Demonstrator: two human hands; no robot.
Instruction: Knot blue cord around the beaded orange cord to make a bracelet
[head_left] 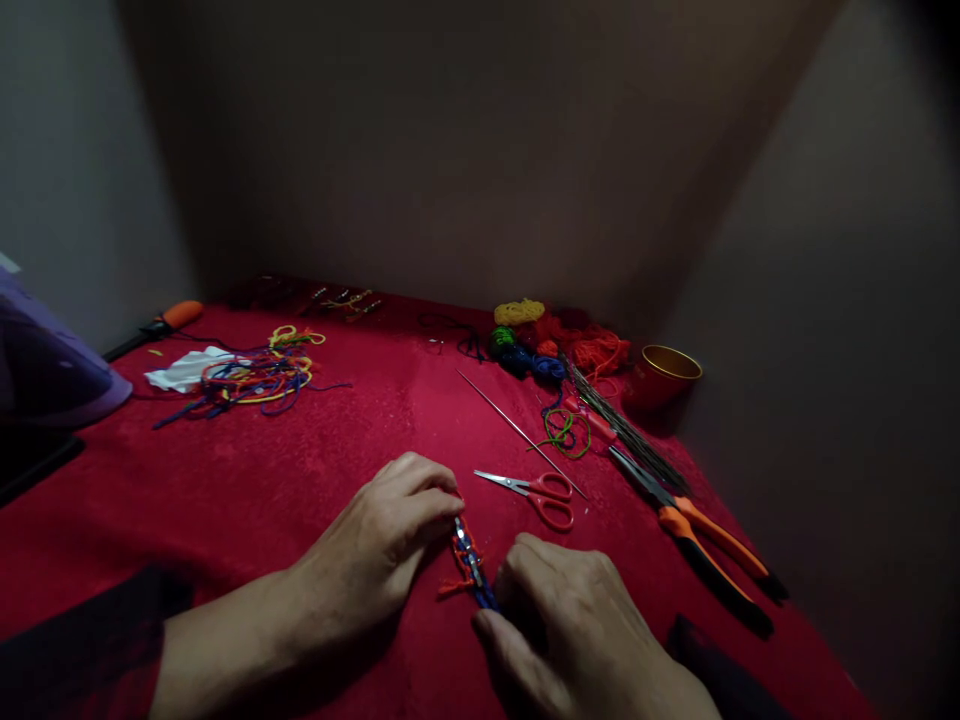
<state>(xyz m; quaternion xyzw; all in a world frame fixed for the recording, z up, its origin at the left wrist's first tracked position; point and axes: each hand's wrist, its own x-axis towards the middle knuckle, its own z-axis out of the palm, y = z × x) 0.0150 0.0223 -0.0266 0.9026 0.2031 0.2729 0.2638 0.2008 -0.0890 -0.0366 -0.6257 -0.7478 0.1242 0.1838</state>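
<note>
Between my two hands lies a narrow braided cord piece (469, 556) in blue and orange, with shiny silver bits along its middle. My left hand (394, 520) pinches its far end between thumb and fingers. At the near end, the curled fingers and thumb of my right hand (566, 610) close on the blue part. A short orange thread end sticks out to the left of the piece. Just beyond my right hand rest small scissors (536, 490) with red handles, their blades nearly together. A long thin metal needle (517, 430) lies behind the scissors.
Long-nosed pliers (690, 530) with orange and black handles lie at the right, beside a bundle of thin dark sticks (622, 420). Yarn balls (525, 340) and a gold-rimmed cup (671, 365) stand at the back right. Tangled cords (255, 380) lie left; a purple object (52, 350) is at the left edge.
</note>
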